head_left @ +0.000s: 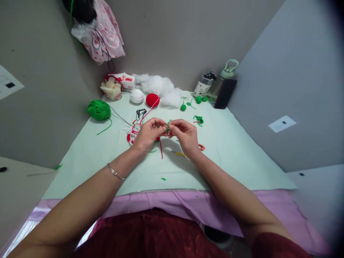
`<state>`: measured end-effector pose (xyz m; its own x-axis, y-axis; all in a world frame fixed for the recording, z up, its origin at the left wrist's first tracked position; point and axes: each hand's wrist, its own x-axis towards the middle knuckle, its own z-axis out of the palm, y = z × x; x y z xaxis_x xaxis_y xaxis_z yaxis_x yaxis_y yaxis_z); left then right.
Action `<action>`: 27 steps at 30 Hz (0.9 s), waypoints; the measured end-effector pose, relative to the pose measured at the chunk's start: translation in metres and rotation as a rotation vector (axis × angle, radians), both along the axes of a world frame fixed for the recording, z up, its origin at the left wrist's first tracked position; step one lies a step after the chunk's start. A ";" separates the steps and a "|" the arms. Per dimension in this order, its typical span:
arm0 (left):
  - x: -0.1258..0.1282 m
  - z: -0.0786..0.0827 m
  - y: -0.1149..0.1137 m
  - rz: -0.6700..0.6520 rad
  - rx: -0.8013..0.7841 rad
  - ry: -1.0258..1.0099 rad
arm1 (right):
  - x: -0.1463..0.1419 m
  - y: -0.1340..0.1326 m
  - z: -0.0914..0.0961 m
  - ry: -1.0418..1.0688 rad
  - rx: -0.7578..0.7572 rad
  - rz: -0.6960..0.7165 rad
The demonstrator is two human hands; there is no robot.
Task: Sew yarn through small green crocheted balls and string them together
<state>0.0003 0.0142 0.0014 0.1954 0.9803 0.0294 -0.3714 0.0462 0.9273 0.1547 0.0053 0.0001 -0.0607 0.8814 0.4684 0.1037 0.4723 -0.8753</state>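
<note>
Over the middle of the table my left hand [148, 135] and my right hand [186, 135] meet with fingertips pinched together. Between them is a small piece of green yarn [167, 129], with a green strand sticking up; its exact shape is mostly hidden by the fingers. A red yarn tail [161, 150] hangs below the left fingers. Tangled white and red yarn [131, 137] lies beside my left hand. Under my right hand rests a crochet hook with a yellow handle [180, 154], and orange-handled scissors [201, 147] are partly covered by that hand.
A green yarn ball [99, 110] sits at the left. Along the back stand a white ball [137, 96], a red ball [152, 100], fluffy stuffing [158, 86], a patterned cup [203, 86], a bottle [228, 71] and a phone [225, 94]. Small green pieces [199, 120] lie right of centre.
</note>
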 end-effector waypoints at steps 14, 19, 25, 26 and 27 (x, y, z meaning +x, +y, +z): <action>0.002 -0.002 -0.005 0.038 -0.040 -0.002 | 0.014 -0.001 0.003 -0.882 0.717 -0.208; 0.001 0.000 -0.003 -0.009 -0.159 -0.068 | 0.015 -0.006 0.000 -1.015 0.784 -0.210; -0.001 -0.006 -0.001 0.003 -0.140 -0.030 | 0.006 -0.004 0.002 -0.512 0.295 -0.006; -0.001 -0.006 -0.001 0.008 -0.126 -0.009 | 0.005 -0.003 0.005 -0.355 0.168 0.054; -0.002 -0.007 -0.001 0.015 -0.113 0.018 | 0.005 -0.002 0.008 -0.213 0.050 0.115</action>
<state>-0.0012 0.0135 -0.0054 0.1805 0.9799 -0.0851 -0.3565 0.1458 0.9229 0.1599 0.0031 0.0080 -0.2613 0.8388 0.4775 0.2259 0.5341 -0.8146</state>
